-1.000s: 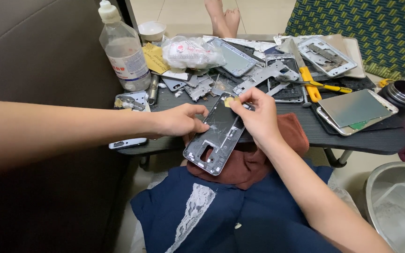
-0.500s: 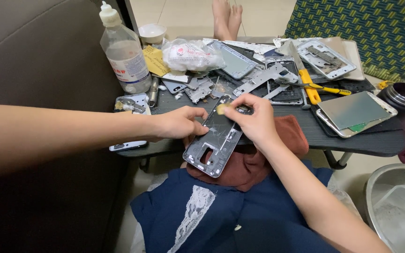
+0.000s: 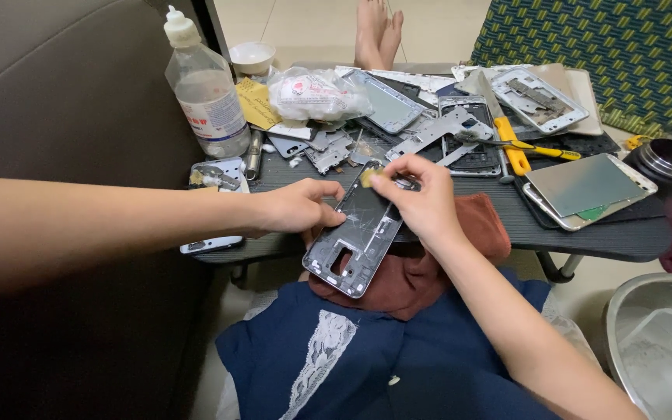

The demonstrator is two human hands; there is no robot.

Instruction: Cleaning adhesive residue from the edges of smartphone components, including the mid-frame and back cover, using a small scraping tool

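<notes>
We hold the phone frame point(image 3: 355, 233) tilted over the near edge of the bench point(image 3: 585, 233), its lower end above the brown cloth point(image 3: 429, 272) on our lap. Our left hand point(image 3: 297, 208) grips the frame's left edge, fingers closed around it. Our right hand point(image 3: 421, 198) rests on the frame's upper end, thumb and forefinger pinched together on a small yellowish piece point(image 3: 369, 176) at the top edge. Beyond the right hand lie loose phone parts point(image 3: 437, 128) in a heap, with a yellow-handled tool point(image 3: 511, 144) just past them. Well to the right of that hand we see a flat phone panel point(image 3: 585, 185) and a dark round container point(image 3: 666, 163). Beyond the left hand stands a clear plastic bottle point(image 3: 204, 93), with a plastic bag point(image 3: 316, 93) near it
</notes>
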